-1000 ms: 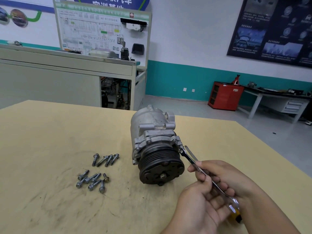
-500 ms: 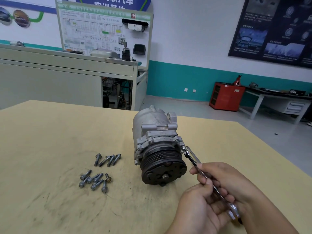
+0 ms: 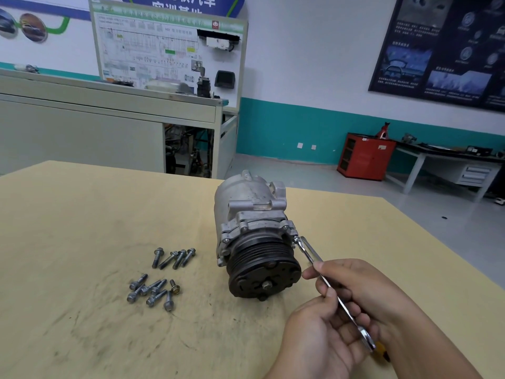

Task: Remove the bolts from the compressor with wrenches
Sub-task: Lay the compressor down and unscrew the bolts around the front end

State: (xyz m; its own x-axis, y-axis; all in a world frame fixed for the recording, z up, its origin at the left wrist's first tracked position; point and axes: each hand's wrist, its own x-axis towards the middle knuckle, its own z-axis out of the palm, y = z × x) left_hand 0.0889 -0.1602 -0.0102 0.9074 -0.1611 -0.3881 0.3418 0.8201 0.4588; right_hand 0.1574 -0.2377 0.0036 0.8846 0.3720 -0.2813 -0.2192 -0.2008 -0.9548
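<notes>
A silver compressor (image 3: 250,206) with a black pulley (image 3: 263,272) facing me lies on the yellow table (image 3: 82,220). A chrome wrench (image 3: 308,254) has its far end set on a bolt at the compressor's right flange (image 3: 294,236). My right hand (image 3: 363,291) grips the wrench shaft from the right. My left hand (image 3: 319,337) holds the shaft lower down, fingers curled on it. A yellow-and-black tool tip (image 3: 381,351) peeks out below the hands. Several loose bolts (image 3: 154,292) lie left of the pulley, with a second row of bolts (image 3: 175,258) behind them.
The table's far edge runs behind the compressor and its right edge slants down toward my right arm. Beyond are a grey workbench with a training board (image 3: 166,50), a red cabinet (image 3: 366,157) and a grey desk (image 3: 448,165).
The view has shifted slightly. Both hands and the wrench stay at the right-flange bolt, with only a small change in wrench angle. The loose bolts have not moved.
</notes>
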